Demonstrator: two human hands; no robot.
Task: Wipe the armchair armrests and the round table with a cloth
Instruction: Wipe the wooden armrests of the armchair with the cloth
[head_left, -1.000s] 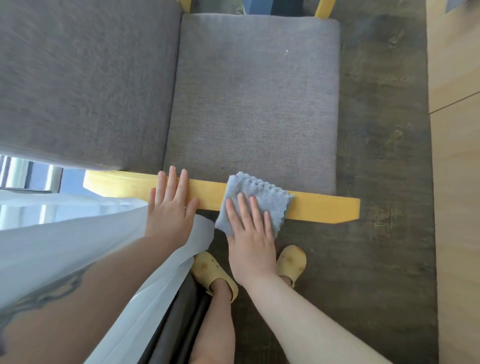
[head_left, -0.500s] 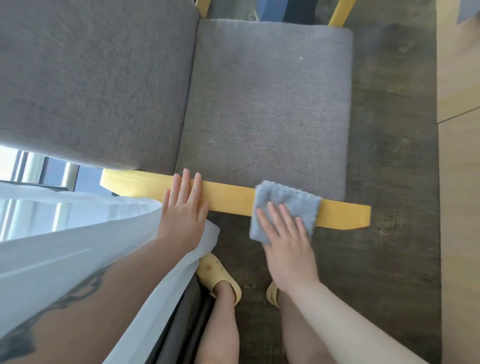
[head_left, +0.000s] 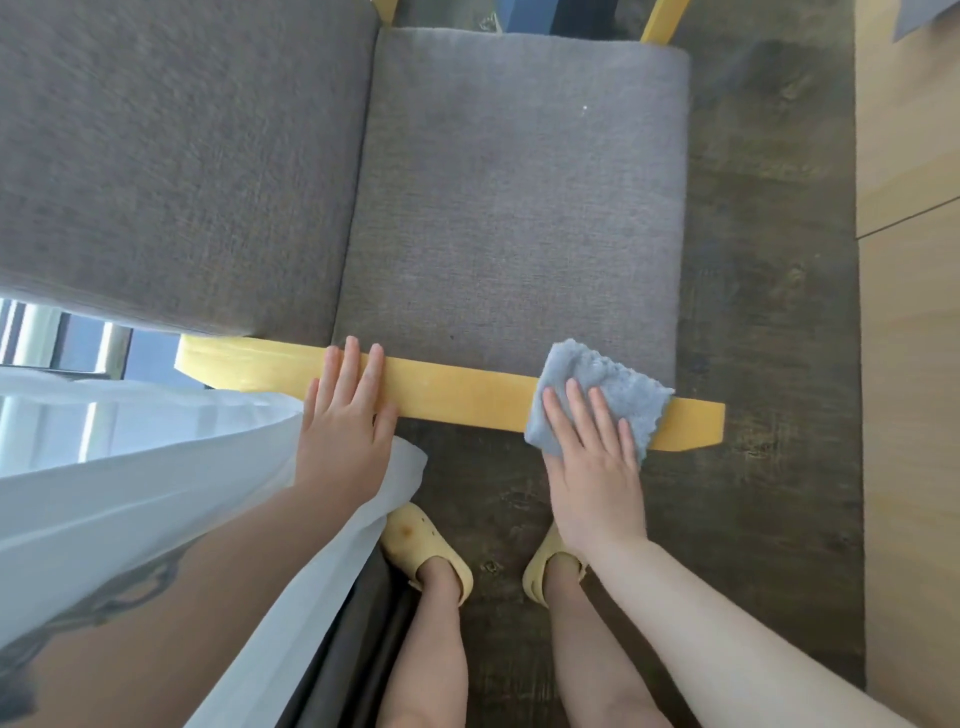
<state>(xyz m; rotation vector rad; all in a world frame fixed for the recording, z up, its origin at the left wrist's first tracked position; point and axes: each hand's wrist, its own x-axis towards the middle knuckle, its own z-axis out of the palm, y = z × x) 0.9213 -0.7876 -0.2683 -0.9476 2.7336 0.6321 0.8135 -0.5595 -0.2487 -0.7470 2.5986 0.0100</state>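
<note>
Yellow wood armrest (head_left: 457, 392) runs across the view, just below the grey seat cushion (head_left: 511, 208) of the armchair. A blue-grey cloth (head_left: 613, 382) lies draped over the armrest near its right, angled end, with its fringed edge toward the cushion.

Right hand (head_left: 592, 457) — flat on the cloth, fingers straight and slightly spread, palm hanging off the near edge of the armrest. It presses the cloth down; no fingers curl round it.

Left hand (head_left: 345, 415) — flat on the bare armrest further left, well apart from the cloth, fingers straight and together, tips reaching the far edge of the wood. It holds nothing.

Grey back cushion (head_left: 171, 156) fills the upper left. White fabric (head_left: 156, 467) hangs under the left forearm. Two yellow clogs (head_left: 421, 545) stand on the dark wood-grain floor (head_left: 769, 312) below the armrest, the right one partly hidden by the right wrist. Lighter wood panels (head_left: 909, 312) line the right edge. The round table cannot be identified in view.
</note>
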